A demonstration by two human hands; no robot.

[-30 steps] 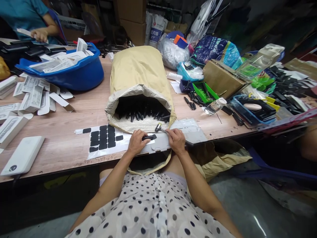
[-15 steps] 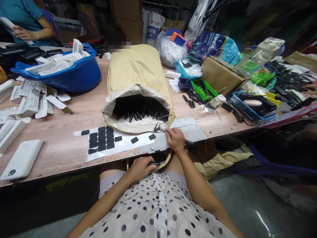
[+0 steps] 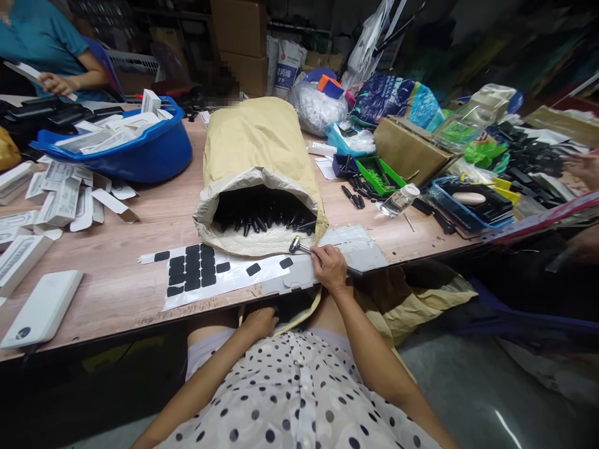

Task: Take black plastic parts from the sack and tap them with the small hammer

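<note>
My right hand (image 3: 330, 268) rests at the table edge, fingers closed round the handle of a small hammer (image 3: 296, 245). The hammer's head lies at the lip of a beige woven sack (image 3: 255, 134), whose open mouth shows many black tapered parts (image 3: 255, 223). Below the table edge, my left hand (image 3: 262, 323) reaches into the opening of another beige sack (image 3: 309, 312) on my lap. Its fingertips are hidden, so what they hold does not show. Black rounded stickers (image 3: 193, 268) sit on a white backing sheet (image 3: 229, 292) left of the hammer.
A blue basin (image 3: 135, 156) of white boxes stands at the left, with a white power bank (image 3: 42, 308) nearer. To the right are a green tray (image 3: 379, 174), a clear bottle (image 3: 397, 201) and a blue tray (image 3: 437, 206). A co-worker (image 3: 51, 50) sits at the far left.
My left hand has lowered into the lap sack, and the dark piece at its fingers is out of sight. My right hand keeps the hammer in place. The view has tilted slightly.
</note>
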